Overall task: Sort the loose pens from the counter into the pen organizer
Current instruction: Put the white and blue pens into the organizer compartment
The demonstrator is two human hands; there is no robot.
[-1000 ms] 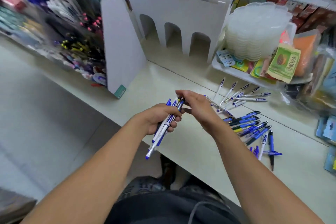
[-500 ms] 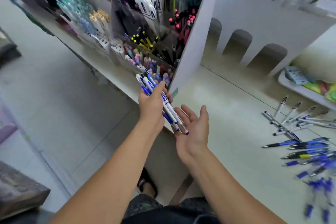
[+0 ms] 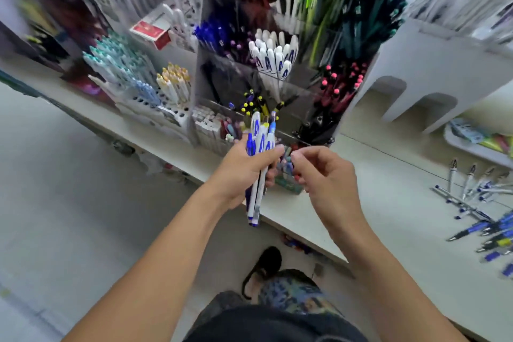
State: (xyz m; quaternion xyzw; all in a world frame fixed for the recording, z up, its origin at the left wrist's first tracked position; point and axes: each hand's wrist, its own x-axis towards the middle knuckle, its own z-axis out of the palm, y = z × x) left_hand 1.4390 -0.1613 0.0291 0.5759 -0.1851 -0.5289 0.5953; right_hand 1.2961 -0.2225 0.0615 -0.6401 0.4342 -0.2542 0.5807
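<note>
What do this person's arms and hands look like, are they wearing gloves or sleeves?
No gloves or sleeves show: the left hand and right hand are bare, as are both forearms. No watch, rings or bands are visible. Fingernails look short and plain.

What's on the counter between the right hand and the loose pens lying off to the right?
Head view: bare counter between the right hand and the loose pens.
</note>
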